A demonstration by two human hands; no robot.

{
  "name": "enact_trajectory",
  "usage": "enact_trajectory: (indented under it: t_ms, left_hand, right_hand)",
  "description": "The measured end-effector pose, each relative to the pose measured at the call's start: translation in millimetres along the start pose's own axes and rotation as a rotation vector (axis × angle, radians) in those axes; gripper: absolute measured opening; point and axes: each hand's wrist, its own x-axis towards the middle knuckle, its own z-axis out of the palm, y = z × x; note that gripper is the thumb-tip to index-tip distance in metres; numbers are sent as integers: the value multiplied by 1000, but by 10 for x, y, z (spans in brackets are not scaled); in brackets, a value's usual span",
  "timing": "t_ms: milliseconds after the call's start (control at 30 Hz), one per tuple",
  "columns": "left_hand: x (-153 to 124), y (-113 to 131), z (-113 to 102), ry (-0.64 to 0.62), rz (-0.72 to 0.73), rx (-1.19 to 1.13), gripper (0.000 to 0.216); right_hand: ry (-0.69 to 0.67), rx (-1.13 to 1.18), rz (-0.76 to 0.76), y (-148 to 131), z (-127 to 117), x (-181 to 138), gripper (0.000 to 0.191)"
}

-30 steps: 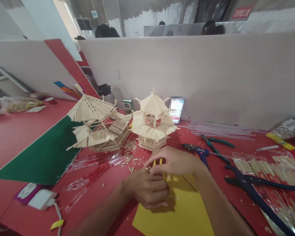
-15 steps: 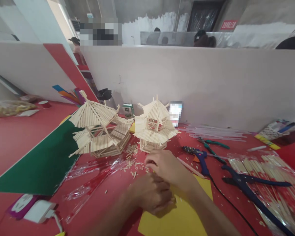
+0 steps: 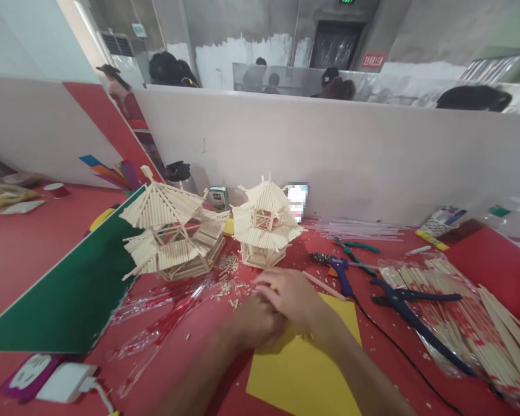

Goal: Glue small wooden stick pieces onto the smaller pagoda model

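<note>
My left hand (image 3: 260,320) is closed in a fist over the top of a yellow sheet (image 3: 303,375); what it may hold is hidden. Curled over it and touching its knuckles is my right hand (image 3: 294,297). A small yellowish bit (image 3: 273,286) shows at the right fingers, too small to name. Just beyond the hands stands a small two-tiered pavilion model (image 3: 266,228) built of wooden sticks. To its left, a larger stick pavilion model (image 3: 173,231) has a tilted upper roof. Short cut stick pieces (image 3: 231,283) lie scattered between the models and my hands.
On the right lie a blue glue gun (image 3: 335,268) with its cord, green-handled pliers (image 3: 361,247), large blue-handled cutters (image 3: 409,306) and bagged wooden sticks (image 3: 455,312). Clear plastic wrap (image 3: 156,323), a green board (image 3: 60,294) and a white charger (image 3: 65,381) are leftward. A pale partition (image 3: 351,150) stands behind.
My left hand has moved up and in against the right hand, and more of the yellow sheet shows below. The view has shifted a little to the right. Both models stay standing.
</note>
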Motion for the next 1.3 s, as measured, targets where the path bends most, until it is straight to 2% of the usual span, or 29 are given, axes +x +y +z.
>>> enact_trajectory:
  t_ms: [67,133,233,300,400,500,667,1033,1300]
  left_hand:
    - [24,-58,-66,9,-153,-14,8]
    - [24,-121,-97,89,-356,11,12]
    - [11,-225,-96,246,-620,85,13]
    - [17,-298,-81,296,-706,149,14]
    - [50,-391,-41,304,-725,230,16]
    - [89,-442,14,250,-719,273,19]
    - [114,-457,78,177,-762,281,21]
    - [75,-478,55,248,-709,275,20]
    - [44,-500,80,248,-673,270,20]
  right_hand:
    - [107,95,125,187,-77,-144,19]
    - [190,150,207,356,-112,-264,18]
    - [239,206,256,515,-80,-377,18]
    - [269,235,266,558,-14,-413,19]
    - [327,283,265,592,113,-441,20]
    - [363,282,246,652,214,-477,19]
    - [355,176,237,760,243,-558,16]
    - [329,64,249,800,231,-600,16]
    - [315,49,270,808,232,-598,15]
